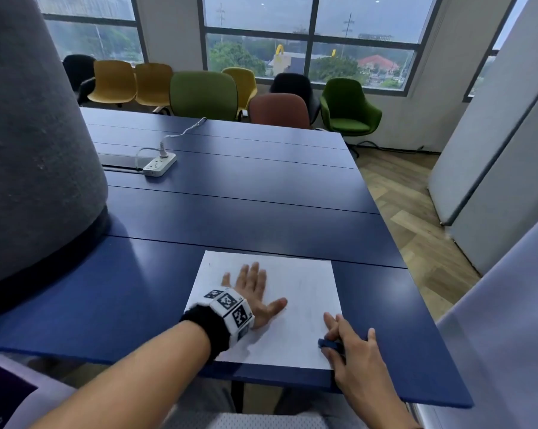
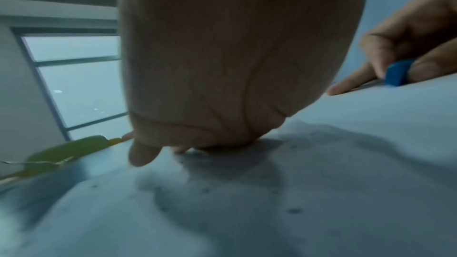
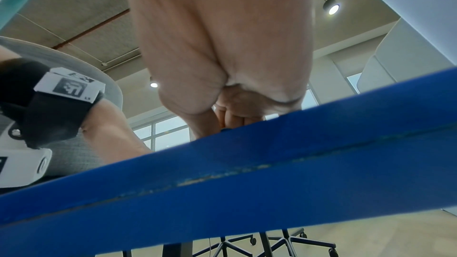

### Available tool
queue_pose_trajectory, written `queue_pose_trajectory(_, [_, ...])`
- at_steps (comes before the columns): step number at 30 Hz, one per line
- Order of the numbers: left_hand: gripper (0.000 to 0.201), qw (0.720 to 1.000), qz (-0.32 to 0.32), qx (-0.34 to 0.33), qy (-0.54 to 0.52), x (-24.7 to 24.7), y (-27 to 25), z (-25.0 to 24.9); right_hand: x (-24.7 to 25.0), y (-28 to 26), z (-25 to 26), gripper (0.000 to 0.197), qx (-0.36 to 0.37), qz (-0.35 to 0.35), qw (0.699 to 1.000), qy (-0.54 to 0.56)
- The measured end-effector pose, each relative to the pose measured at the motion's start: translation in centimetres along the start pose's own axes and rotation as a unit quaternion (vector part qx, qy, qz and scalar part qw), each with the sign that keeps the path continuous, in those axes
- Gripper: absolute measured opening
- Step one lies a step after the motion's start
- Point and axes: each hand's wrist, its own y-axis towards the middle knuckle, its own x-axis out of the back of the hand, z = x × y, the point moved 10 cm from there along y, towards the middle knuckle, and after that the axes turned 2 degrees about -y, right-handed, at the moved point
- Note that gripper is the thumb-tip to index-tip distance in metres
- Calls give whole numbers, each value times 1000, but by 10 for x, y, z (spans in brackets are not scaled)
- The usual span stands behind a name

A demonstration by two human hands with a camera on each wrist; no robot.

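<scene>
A white sheet of paper (image 1: 305,289) lies on the blue table (image 1: 230,205) near its front edge. My left hand (image 1: 253,287) presses flat on the sheet's left half, fingers spread and straight; the left wrist view shows its palm (image 2: 222,56) down on the paper (image 2: 321,183). My right hand (image 1: 339,337) is at the sheet's lower right corner and pinches a small blue eraser (image 1: 327,343) against the paper. From the left wrist, the eraser (image 2: 398,74) shows between thumb and finger. In the right wrist view the table edge (image 3: 247,173) hides most of the fingers.
A white power strip (image 1: 160,164) with a cable lies at the table's far left. A large grey felt-covered column (image 1: 29,150) stands at the left. Coloured chairs (image 1: 202,94) line the window. Grey partition panels (image 1: 493,150) stand at the right, over wooden floor.
</scene>
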Motion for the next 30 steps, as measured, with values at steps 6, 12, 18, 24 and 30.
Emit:
queue_pose_trajectory(6, [83, 994, -17, -105, 19, 1, -4, -51, 0, 4, -3, 41, 4, -5, 1000, -7])
queue_pose_trajectory(12, [78, 990, 21, -136, 15, -10, -5, -57, -6, 7, -10, 38, 15, -18, 1000, 9])
queue_pose_trajectory(18, [91, 1000, -20, 1, -14, 17, 0, 15, -5, 6, -7, 16, 27, -26, 999, 32])
queue_pose_trajectory(24, [113, 996, 32, -81, -22, 25, -6, -19, -1, 9, 2, 18, 50, -4, 999, -10])
queue_pose_trajectory(30, [124, 998, 30, -56, -2, 32, 3, -21, 48, 39, 42, 10, 136, -52, 986, -83])
